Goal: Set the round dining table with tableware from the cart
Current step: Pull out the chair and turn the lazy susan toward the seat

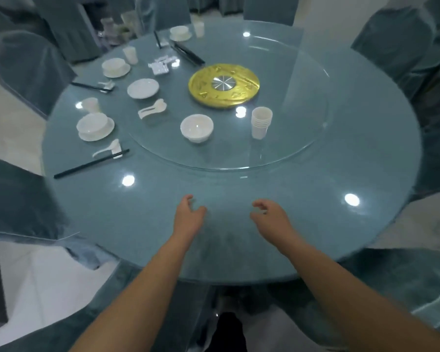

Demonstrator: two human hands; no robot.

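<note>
Both my left hand (189, 214) and my right hand (271, 214) hover empty over the bare near edge of the round table (315, 212), fingers loosely curled around nothing. The supplies sit well ahead on the glass turntable (290, 153): a loose bowl (196, 128), a stack of cups (261, 121), spare spoons (153, 109) and a plate (142, 88). As I judge it, a careless reach could spin the glass or topple the tall cups.
</note>
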